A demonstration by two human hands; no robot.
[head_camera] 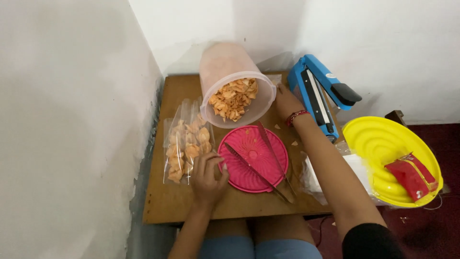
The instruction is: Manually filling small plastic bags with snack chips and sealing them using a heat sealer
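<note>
Two bare hands worked over a small wooden tabletop [167, 206] strewn with orange chips.

The right hand [286, 101], at about one o'clock from the pink lid [253, 158], pressed against the rim of a tipped translucent tub [230, 72]; its grip lay flat on the tub's side, though how far the fingers curled behind was hidden. The tub leaned toward the person, chips [234, 99] heaped at its mouth. The left hand [207, 178], at eight o'clock of the lid, had its fingers bent loosely, tips touching the lid's edge and a clear bag of chips [184, 144], closed on nothing. Metal tongs [268, 160] lay across the lid. A blue heat sealer [318, 93] stood at two o'clock, a yellow bowl [378, 144] with a red packet [412, 175] at three.
</note>
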